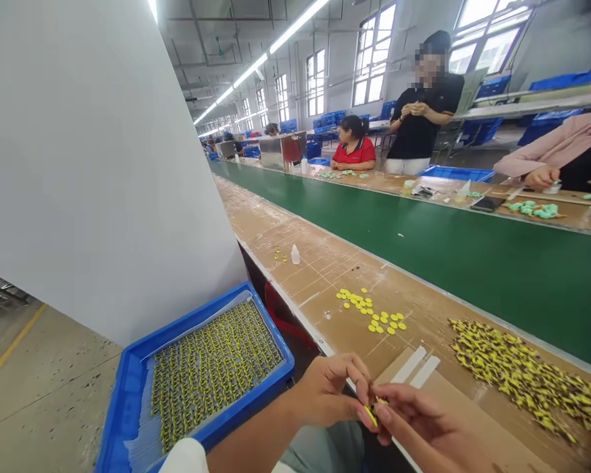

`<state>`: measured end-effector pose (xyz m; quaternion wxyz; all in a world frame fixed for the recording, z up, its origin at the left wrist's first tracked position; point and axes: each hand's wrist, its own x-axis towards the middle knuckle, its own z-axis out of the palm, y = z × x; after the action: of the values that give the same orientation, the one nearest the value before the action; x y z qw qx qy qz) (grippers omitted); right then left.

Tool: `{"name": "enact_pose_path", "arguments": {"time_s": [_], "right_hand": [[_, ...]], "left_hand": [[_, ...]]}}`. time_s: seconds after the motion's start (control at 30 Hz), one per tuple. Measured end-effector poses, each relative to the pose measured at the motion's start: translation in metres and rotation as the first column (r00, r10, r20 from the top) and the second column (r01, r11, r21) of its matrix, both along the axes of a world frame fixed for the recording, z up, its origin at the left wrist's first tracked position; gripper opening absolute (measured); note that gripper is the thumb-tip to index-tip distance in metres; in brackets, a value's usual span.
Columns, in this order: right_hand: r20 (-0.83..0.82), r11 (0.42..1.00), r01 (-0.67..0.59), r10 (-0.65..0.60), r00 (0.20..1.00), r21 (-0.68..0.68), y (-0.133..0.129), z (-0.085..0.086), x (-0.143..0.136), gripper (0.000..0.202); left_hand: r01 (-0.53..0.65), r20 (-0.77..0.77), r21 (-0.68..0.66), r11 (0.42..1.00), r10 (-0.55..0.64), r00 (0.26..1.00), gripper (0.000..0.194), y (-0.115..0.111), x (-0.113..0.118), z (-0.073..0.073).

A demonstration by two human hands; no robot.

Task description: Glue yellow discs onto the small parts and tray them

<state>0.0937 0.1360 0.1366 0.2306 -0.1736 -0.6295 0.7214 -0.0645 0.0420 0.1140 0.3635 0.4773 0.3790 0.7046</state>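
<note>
Just past the table's near edge, my left hand (332, 393) is closed in a pinch on a small yellow disc (371, 416), seen nearly edge-on. My right hand (421, 420) meets it fingertip to fingertip, closed on a small yellow-and-dark piece that my fingers mostly cover. Whether the disc and this piece touch is hidden. Beyond my hands, several loose yellow discs (359, 302) lie on the table. To the right spreads a heap of small yellow-and-dark-brown pieces (517, 374). Two white strips (417, 369) lie close to my right hand.
A blue tray (270, 381) with rows of yellow-and-dark pieces stands at the left, below a large white panel (103, 164). A small white bottle (295, 255) stands on the brown worktable (320, 263). Behind runs a green conveyor belt (374, 220), with people on its far side.
</note>
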Motion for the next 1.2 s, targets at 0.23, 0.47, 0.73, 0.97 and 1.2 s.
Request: {"name": "enact_pose_path", "arguments": {"time_s": [0.23, 0.47, 0.73, 0.97, 1.2], "right_hand": [[-0.024, 0.973, 0.136, -0.143, 0.989, -0.184, -0.010, 0.005, -0.019, 0.032], [-0.078, 0.964, 0.212, -0.226, 0.971, -0.161, -0.018, 0.010, -0.034, 0.023], [-0.096, 0.965, 0.239, -0.249, 0.964, -0.106, -0.026, 0.008, -0.039, 0.013], [-0.103, 0.964, 0.240, -0.252, 0.962, -0.114, -0.031, 0.006, -0.044, 0.015], [0.040, 0.951, 0.300, -0.297, 0.954, -0.072, -0.041, -0.019, -0.046, 0.028]], "left_hand": [[-0.314, 0.036, 0.101, 0.944, 0.312, 0.949, 0.026, -0.011, -0.002, -0.002], [-0.475, -0.196, 0.129, 0.871, 0.491, 0.849, 0.035, -0.026, -0.009, 0.003], [-0.539, -0.205, 0.142, 0.830, 0.557, 0.805, 0.032, -0.031, -0.007, 0.007], [-0.513, -0.166, 0.145, 0.846, 0.532, 0.830, 0.034, -0.035, -0.007, 0.009], [-0.536, -0.172, 0.082, 0.840, 0.541, 0.823, 0.036, -0.052, -0.016, 0.006]]}}
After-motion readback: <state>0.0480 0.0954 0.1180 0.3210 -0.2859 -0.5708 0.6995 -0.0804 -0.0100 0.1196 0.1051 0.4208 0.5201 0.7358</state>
